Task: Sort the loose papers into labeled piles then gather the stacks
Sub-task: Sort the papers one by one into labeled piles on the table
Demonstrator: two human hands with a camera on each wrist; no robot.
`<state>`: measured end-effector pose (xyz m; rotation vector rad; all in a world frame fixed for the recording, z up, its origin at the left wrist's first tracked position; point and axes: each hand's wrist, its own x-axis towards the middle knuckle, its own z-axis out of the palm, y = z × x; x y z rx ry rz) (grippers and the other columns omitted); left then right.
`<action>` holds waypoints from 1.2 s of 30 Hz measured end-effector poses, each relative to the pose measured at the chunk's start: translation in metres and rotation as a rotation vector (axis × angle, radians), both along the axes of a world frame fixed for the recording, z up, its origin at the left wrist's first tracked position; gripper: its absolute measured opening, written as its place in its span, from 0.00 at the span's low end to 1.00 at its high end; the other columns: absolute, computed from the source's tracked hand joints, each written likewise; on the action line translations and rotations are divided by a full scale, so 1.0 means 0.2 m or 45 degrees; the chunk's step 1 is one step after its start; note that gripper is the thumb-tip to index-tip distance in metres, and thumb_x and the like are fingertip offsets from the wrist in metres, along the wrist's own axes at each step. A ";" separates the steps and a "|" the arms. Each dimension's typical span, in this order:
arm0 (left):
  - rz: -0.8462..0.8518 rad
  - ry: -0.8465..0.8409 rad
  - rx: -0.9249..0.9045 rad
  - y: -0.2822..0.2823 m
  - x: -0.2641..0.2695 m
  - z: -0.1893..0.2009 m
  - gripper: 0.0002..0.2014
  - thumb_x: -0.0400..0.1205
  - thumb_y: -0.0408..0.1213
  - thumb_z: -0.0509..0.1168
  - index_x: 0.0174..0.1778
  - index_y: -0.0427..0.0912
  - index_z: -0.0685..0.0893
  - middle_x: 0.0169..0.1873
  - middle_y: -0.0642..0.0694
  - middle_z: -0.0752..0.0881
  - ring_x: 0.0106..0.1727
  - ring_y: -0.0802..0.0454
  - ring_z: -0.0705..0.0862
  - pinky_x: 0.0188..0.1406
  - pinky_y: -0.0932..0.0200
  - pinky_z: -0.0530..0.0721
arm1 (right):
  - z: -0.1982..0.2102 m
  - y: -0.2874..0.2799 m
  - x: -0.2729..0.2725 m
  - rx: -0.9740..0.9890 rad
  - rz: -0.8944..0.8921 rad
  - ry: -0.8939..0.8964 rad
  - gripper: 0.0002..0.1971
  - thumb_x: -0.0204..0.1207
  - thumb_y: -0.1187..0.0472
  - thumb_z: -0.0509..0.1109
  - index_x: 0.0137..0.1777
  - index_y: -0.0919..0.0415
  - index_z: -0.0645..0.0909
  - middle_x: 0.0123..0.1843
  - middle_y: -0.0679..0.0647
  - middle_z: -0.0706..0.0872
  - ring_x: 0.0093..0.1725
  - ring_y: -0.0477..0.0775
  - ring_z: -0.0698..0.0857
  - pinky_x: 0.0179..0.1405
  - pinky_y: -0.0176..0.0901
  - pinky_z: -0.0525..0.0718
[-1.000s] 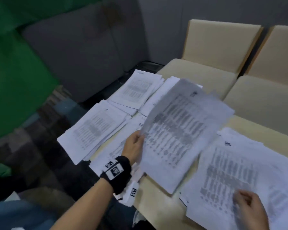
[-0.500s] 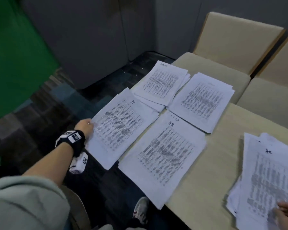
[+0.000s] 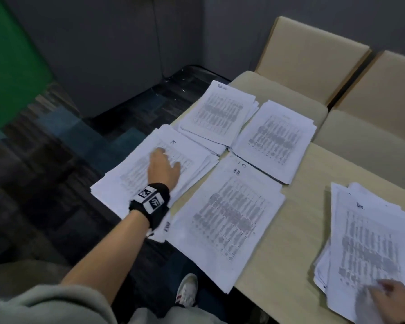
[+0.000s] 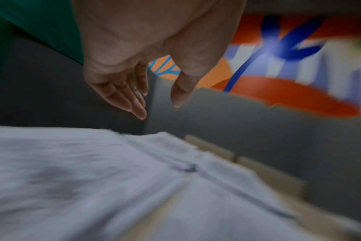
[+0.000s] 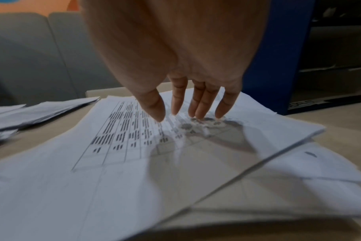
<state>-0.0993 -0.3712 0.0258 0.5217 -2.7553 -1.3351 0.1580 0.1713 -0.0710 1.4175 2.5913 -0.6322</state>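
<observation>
Left hand: left hand [image 3: 164,168] reaches out on a straight forearm over the pile at the surface's left edge [image 3: 150,169], palm down, holding nothing; a black wrist strap [image 3: 151,204] sits behind it.
Left fingers: fingers [image 4: 134,104] lie straight and close together, thumb apart, above the blurred sheets; whether they touch the paper cannot be told.
Right hand: right hand [image 3: 391,300] sits low at the surface's near right corner, on the loose pile [image 3: 369,244].
Right fingers: fingers [image 5: 204,104] are straight and slightly spread, tips pressed down on the top sheet, gripping nothing.
Sorted piles: four lie around the surface's far left corner, namely the left-edge pile, the near pile marked by hand [image 3: 229,216] beside it, the far corner pile [image 3: 220,113], and the pile right of that [image 3: 274,141]; neighbouring piles touch or overlap at their edges.
Surface: pale wooden surface [image 3: 297,242] shows bare between the sorted piles and the loose pile.
Head view only: two beige chairs [image 3: 313,57] against the far edge, and a shoe [image 3: 187,291] on the dark floor.
Right wrist view only: printed table rows are legible as dark bars, and a blue shelf unit [image 5: 278,57] stands behind the loose pile.
</observation>
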 end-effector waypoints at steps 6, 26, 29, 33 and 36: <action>-0.374 0.036 0.475 0.94 0.22 0.17 0.20 0.81 0.37 0.70 0.66 0.39 0.73 0.56 0.47 0.81 0.47 0.52 0.83 0.47 0.57 0.80 | 0.19 0.08 0.04 -0.025 -0.026 0.202 0.12 0.78 0.65 0.73 0.58 0.70 0.83 0.59 0.72 0.83 0.54 0.70 0.82 0.60 0.60 0.79; -0.657 -0.314 -0.259 2.18 0.61 -0.23 0.18 0.82 0.42 0.64 0.66 0.42 0.84 0.62 0.40 0.85 0.61 0.41 0.84 0.64 0.45 0.81 | 0.20 0.48 -0.15 -0.479 -0.099 0.537 0.14 0.70 0.59 0.82 0.45 0.60 0.79 0.37 0.48 0.78 0.41 0.54 0.79 0.44 0.41 0.74; -0.640 -0.256 -0.249 2.17 0.59 -0.25 0.15 0.82 0.50 0.64 0.52 0.45 0.90 0.54 0.42 0.88 0.52 0.43 0.87 0.57 0.49 0.84 | 0.22 0.47 -0.11 -0.478 0.056 0.704 0.17 0.73 0.61 0.80 0.30 0.57 0.74 0.27 0.44 0.74 0.30 0.47 0.72 0.32 0.42 0.72; -0.543 -0.233 -0.139 2.16 0.56 -0.27 0.17 0.83 0.53 0.61 0.41 0.44 0.86 0.45 0.42 0.88 0.46 0.44 0.87 0.44 0.60 0.77 | 0.27 0.47 0.03 -0.670 0.088 0.910 0.18 0.76 0.70 0.75 0.33 0.56 0.71 0.27 0.41 0.74 0.30 0.40 0.73 0.35 0.30 0.73; -0.447 -0.309 -0.084 2.15 0.53 -0.28 0.14 0.83 0.47 0.65 0.54 0.40 0.85 0.49 0.44 0.89 0.52 0.44 0.86 0.49 0.61 0.76 | 0.28 0.48 0.14 -0.805 -0.083 1.037 0.14 0.75 0.77 0.72 0.35 0.62 0.75 0.34 0.45 0.84 0.37 0.44 0.82 0.43 0.37 0.82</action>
